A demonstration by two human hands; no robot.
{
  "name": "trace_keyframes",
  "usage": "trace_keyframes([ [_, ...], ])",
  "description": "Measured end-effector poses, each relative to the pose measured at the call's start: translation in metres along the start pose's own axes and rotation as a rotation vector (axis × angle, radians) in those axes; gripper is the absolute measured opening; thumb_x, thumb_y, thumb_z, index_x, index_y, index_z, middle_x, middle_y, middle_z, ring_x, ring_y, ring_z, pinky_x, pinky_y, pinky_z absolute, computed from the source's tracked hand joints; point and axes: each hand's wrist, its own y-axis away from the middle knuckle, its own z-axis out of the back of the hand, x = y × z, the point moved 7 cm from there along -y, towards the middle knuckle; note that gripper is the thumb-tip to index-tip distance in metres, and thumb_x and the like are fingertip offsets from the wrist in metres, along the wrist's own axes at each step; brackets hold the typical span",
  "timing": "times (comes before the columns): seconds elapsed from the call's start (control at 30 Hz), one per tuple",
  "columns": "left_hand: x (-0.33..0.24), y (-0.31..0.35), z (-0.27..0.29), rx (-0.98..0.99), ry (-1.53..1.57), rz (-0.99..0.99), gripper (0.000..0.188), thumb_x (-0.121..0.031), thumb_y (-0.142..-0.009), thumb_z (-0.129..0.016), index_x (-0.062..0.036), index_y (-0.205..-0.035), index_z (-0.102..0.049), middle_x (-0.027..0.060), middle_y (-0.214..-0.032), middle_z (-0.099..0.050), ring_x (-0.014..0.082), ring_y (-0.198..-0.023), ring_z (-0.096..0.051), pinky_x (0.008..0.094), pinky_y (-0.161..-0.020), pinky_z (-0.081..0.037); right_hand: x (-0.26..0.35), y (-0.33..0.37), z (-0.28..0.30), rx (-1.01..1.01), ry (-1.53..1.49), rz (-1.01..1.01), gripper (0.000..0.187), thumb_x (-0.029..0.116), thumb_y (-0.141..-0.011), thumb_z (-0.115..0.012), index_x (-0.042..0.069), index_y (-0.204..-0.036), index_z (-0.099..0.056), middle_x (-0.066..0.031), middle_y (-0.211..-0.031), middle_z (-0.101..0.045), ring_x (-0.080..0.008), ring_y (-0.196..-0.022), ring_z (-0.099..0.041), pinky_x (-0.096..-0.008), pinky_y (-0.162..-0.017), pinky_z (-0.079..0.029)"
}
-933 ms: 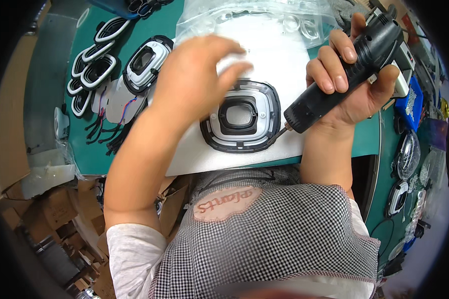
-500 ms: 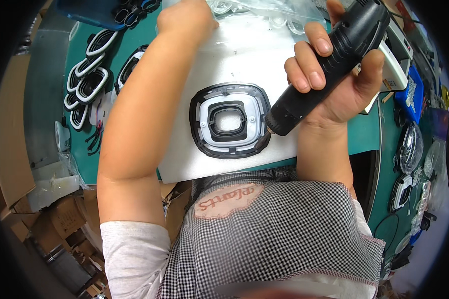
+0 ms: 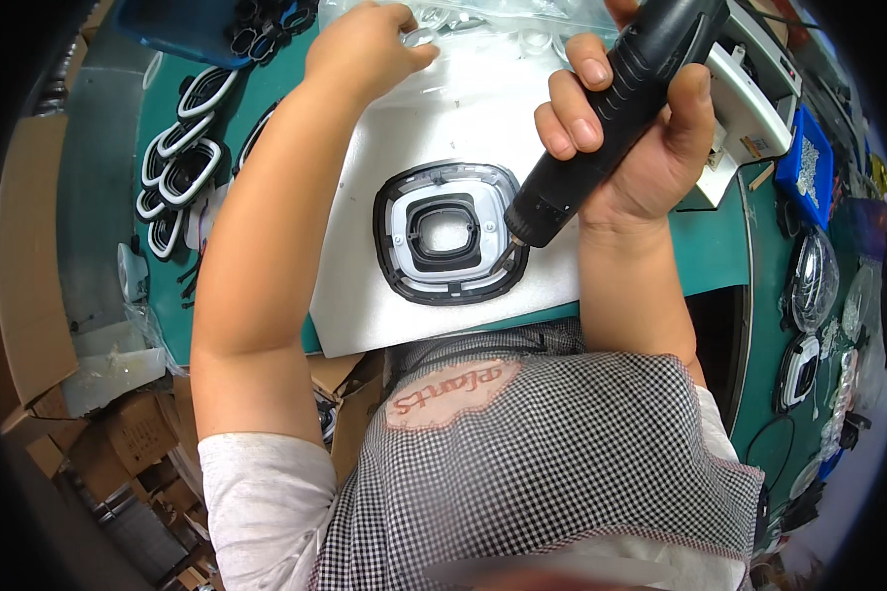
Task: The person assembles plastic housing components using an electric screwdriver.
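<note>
at the far end of the white sheet, a left hand pinches a clear ring, while over the sheet's right side the right hand wraps a black driver, best steadied so its tip spares the black-and-white frame lying mid-sheet.

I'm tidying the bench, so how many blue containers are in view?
2 clearly visible: one blue bin at the upper left, one blue tray to the right of the right hand. A blue patch lower down at right may be another, mostly hidden.
</note>
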Motion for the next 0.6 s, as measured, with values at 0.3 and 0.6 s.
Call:
trace_keyframes([
  [0.3,0.002,0.115,-0.018,0.328,1.792,0.035,0.045,-0.030,-0.099,-0.050,-0.0011,-0.134,-0.049,0.0128,-0.091,-0.066,0.0061,-0.047,-0.036,0.0192,-0.045,-0.028,0.005,0.004,-0.003,0.075,0.071,0.012,0.065,0.048,-0.100,-0.053,0.006,-0.147,-0.037,-0.0140,-0.092,-0.059,-0.0241,-0.061,-0.062,-0.0385,-0.054,-0.055],
  [0.6,0.000,0.172,-0.027,0.284,1.310,0.261,0.023,-0.020,-0.093,-0.067,-0.0023,-0.107,-0.063,0.0057,-0.086,-0.071,0.0064,-0.049,-0.044,0.0215,-0.048,-0.037,0.010,-0.005,0.011,0.117,0.232,-0.009,0.057,0.047,-0.101,-0.051,0.006,-0.141,-0.049,-0.0115,-0.092,-0.061,-0.0219,-0.062,-0.062,-0.0374,-0.056,-0.054],
])
